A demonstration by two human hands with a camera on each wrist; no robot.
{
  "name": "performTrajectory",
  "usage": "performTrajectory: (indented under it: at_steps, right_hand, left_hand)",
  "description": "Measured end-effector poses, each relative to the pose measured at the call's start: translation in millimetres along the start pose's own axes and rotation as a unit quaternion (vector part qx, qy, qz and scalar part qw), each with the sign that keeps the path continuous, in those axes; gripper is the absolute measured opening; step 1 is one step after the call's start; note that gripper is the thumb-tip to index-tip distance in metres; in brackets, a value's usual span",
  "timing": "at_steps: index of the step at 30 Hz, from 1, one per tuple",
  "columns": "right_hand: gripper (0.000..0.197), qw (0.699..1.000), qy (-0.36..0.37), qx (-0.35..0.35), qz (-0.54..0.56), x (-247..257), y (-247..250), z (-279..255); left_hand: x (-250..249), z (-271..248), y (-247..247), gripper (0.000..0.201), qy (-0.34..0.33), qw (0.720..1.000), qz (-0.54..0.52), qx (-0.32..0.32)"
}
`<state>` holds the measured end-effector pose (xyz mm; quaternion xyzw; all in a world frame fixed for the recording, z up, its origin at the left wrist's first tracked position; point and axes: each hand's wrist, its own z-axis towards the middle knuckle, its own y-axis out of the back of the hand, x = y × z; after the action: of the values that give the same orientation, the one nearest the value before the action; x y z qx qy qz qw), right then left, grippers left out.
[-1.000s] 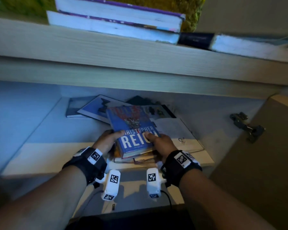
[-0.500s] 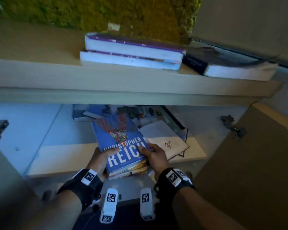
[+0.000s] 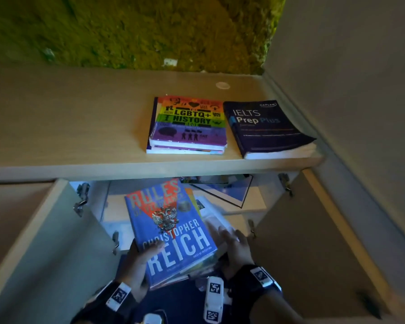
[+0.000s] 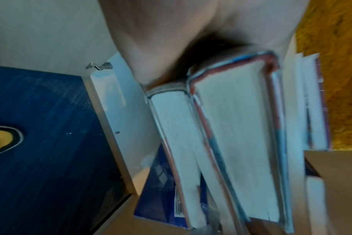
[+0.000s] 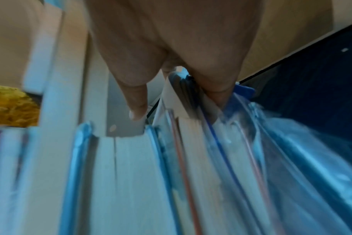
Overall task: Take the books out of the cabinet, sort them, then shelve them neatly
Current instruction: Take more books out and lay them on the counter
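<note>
Books (image 3: 171, 232) sit stacked between both hands, left fingers (image 3: 150, 251) and right fingers (image 3: 229, 237) clamping opposite edges.

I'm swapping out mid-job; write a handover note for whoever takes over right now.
Left hand and right hand grip a stack of books, blue Reich novel on top, lifted in front of the open cabinet.
On the cabinet top: LGBTQ+ History stack, IELTS book.
Left: at least one more book in the cabinet; sorting and shelving not begun.
</note>
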<state>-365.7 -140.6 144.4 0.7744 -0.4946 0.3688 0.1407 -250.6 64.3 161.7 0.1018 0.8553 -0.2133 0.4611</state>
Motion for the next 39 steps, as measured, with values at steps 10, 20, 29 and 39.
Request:
performTrajectory:
  at_steps: [10,20,29,39]
  right_hand:
    - [0.017,0.998,0.029,0.052,0.033,75,21,-159]
    - [0.04,0.968,0.228,0.099,0.023,173,-80,-217]
    - [0.047,0.945,0.303,0.109,-0.056,208,-246,-167]
    - [0.006,0.978,0.135,0.132,-0.087,160,-318,-99]
  left_hand:
    - [-83,-139,-24,0.083,-0.03,0.995,-0.077,0.062]
    - [-226,-147,-7,0.052,-0.105,0.984,-0.105,0.101]
    - [-308,-29,82,0.077,-0.101,0.992,-0.074,0.031]
    - [-369,66,157,0.045,-0.049,0.989,0.13,-0.055]
